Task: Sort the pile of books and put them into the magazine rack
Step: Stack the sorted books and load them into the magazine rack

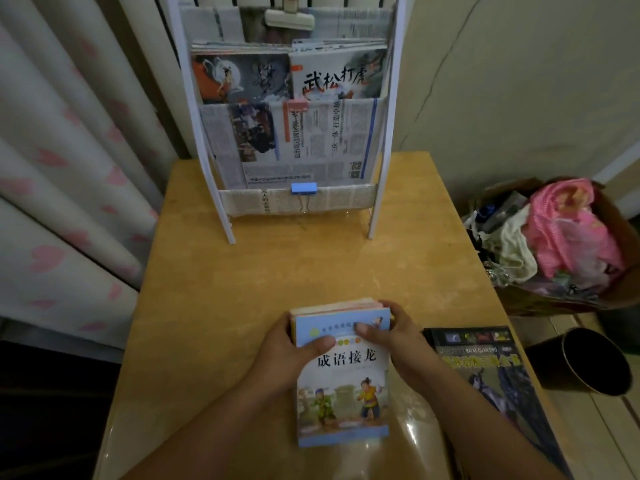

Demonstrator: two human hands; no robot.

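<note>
Head view. Pile of books: small paperbacks, near edge of the counter; top cover pale blue, two cartoon children, titled 成语接龙. My left hand and right hand gripped the pile's sides, thumbs curled onto the cover. Dark book just right, lettered "BAI KE QUAN SHU". Magazine rack at the far end, newspaper-lined, held a book reading 武松打虎.

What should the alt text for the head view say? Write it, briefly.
Both hands, left hand and right hand, grip a stack of children's books on a wooden table. A magazine rack holding picture books stands behind; a dark encyclopedia lies to the right.
</note>
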